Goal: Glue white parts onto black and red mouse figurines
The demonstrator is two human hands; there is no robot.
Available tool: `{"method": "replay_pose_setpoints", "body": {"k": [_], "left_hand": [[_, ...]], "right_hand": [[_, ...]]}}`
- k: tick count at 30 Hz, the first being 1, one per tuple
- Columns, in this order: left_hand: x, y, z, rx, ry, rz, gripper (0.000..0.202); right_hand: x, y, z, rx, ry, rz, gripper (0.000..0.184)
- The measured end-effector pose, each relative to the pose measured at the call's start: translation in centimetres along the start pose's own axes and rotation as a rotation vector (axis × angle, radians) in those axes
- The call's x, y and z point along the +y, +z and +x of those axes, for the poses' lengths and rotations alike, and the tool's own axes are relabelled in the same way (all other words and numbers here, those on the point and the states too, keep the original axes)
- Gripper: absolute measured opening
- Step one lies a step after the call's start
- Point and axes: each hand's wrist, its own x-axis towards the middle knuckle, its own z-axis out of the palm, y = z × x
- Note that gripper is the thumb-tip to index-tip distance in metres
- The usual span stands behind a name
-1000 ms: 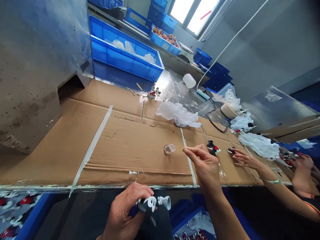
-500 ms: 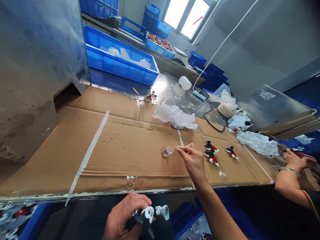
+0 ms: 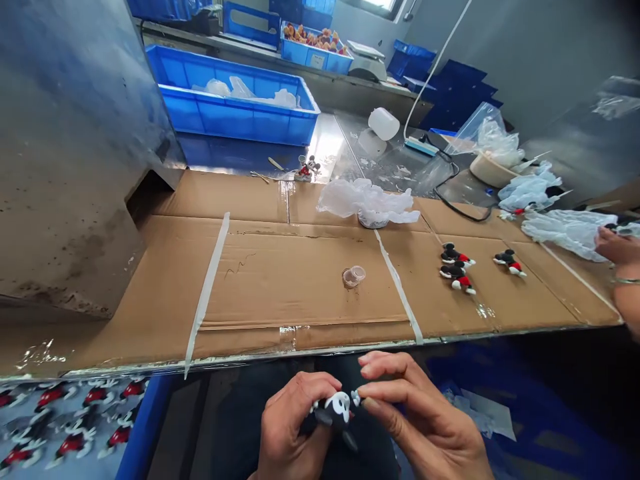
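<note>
Figurine point(image 3: 334, 412), a black-and-white mouse toy, sits below the surface point(image 3: 300, 280) edge, gripped in the left hand point(image 3: 290, 430). Right hand point(image 3: 420, 417) fingers point(image 3: 385, 390) pinch closed on a small white part at its head. Held in mid-air, the part could slip and drop between the fingers.

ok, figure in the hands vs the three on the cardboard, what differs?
The held figure is gripped by the left hand below the table edge, right hand fingers at its head; the three figures lie loose on the cardboard. The held one shows a white face and no red; the three show red shorts. All share black bodies.
</note>
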Motion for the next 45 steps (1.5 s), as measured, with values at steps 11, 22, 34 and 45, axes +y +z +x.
{"method": "replay_pose_setpoints", "body": {"k": [11, 22, 34, 45], "left_hand": [[2.1, -0.1, -0.1, -0.065, 0.073, 0.125, 0.014], [3.1, -0.2, -0.4, -0.093, 0.049, 0.201, 0.021], [3.2, -0.4, -0.3, -0.113, 0.022, 0.222, 0.024], [3.5, -0.2, -0.6, -0.113, -0.016, 0.214, 0.02]], "right_hand": [[0.1, 0.6, -0.8, -0.016, 0.077, 0.0, 0.014], [-0.3, 0.5, -0.9, -0.007, -0.017, -0.128, 0.014], [-0.2, 0.7, -0.7, -0.03, -0.028, -0.19, 0.016], [-0.3, 0.6, -0.7, -0.067, -0.041, -0.197, 0.016]]}}
